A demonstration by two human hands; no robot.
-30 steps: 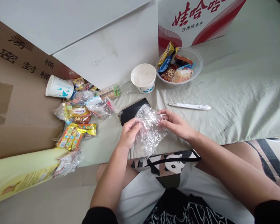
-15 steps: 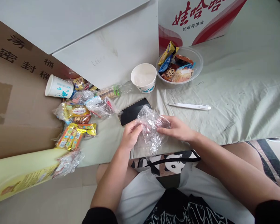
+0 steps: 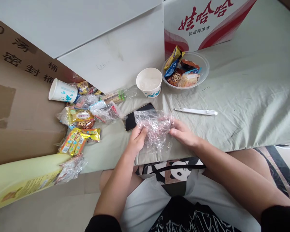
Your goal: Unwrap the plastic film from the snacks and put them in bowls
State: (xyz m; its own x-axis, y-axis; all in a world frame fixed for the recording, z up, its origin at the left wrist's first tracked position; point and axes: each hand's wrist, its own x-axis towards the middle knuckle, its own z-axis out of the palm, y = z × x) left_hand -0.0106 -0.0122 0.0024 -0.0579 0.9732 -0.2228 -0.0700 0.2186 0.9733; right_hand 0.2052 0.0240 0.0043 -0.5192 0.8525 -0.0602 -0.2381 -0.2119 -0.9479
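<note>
A crumpled clear plastic bag [image 3: 157,129] is stretched between my two hands, above the front edge of the cloth-covered surface. My left hand [image 3: 137,137] pinches its left side between thumb and fingers. On the other side, my right hand [image 3: 182,130] grips the bag's right edge, with some fingers behind the film. Just beyond lies a dark phone [image 3: 131,121], partly covered by the bag. A white utility knife [image 3: 197,111] rests to the right of the phone. Behind the phone stands a white paper cup [image 3: 149,80] with a blue leaf pattern.
A clear plastic bowl [image 3: 204,72] holds several wrapped snacks. At left, a paper cup [image 3: 62,91] lies on its side by a pile of snack packets [image 3: 79,116]. White boxes [image 3: 125,48] and a brown carton [image 3: 26,106] border the green cloth [image 3: 251,96].
The bag is spread wider and flatter between my hands, its top now reaching further left over the phone. My right hand has shifted slightly. The view has tilted a little.
</note>
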